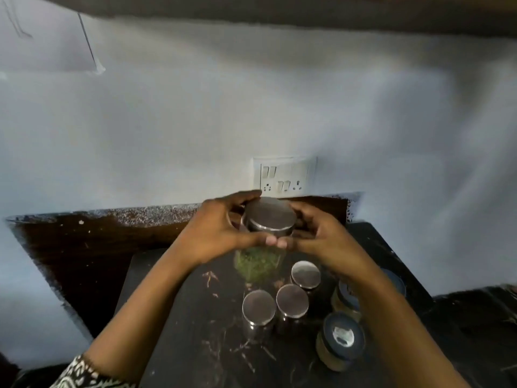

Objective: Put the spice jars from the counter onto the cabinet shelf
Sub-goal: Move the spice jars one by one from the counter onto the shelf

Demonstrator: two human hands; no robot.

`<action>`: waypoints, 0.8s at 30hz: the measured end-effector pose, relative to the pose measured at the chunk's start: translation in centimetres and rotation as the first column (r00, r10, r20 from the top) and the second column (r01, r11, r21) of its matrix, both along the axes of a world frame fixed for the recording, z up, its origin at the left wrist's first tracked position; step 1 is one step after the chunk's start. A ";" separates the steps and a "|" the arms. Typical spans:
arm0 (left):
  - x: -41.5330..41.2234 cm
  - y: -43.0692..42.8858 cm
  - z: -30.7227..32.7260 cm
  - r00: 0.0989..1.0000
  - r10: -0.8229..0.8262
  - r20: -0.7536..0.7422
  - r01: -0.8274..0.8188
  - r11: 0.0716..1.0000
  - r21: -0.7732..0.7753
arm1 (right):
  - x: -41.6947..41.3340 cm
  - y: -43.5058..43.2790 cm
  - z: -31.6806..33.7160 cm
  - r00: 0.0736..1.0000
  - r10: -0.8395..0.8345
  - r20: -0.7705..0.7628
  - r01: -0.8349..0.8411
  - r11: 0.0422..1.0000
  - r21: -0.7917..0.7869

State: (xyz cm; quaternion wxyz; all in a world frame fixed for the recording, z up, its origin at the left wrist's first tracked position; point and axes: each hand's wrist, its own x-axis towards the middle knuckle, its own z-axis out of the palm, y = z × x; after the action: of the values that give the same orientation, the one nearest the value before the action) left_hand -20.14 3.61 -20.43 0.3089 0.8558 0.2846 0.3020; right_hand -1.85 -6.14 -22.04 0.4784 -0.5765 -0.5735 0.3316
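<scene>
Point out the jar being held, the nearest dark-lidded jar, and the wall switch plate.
held jar (270, 217), head view, on its steel lid.
dark-lidded jar (343, 333), head view, on its lid top.
switch plate (284, 175), head view, plate centre.

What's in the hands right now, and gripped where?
A glass jar of green spice, held by both hands, left hand and right hand, at its upper body just under the steel lid.
</scene>
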 end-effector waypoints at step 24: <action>12.0 -2.1 22.3 0.908 -0.018 0.419 -0.054 0.986 0.158 | 8.9 0.6 20.4 0.990 0.073 -0.121 0.012 0.808 0.589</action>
State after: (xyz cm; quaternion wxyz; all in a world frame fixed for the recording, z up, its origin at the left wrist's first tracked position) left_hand -8.13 1.53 1.83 0.2877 0.7911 0.1935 0.5039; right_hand 7.02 -5.56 -1.69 0.6663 -0.3666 -0.6227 0.1843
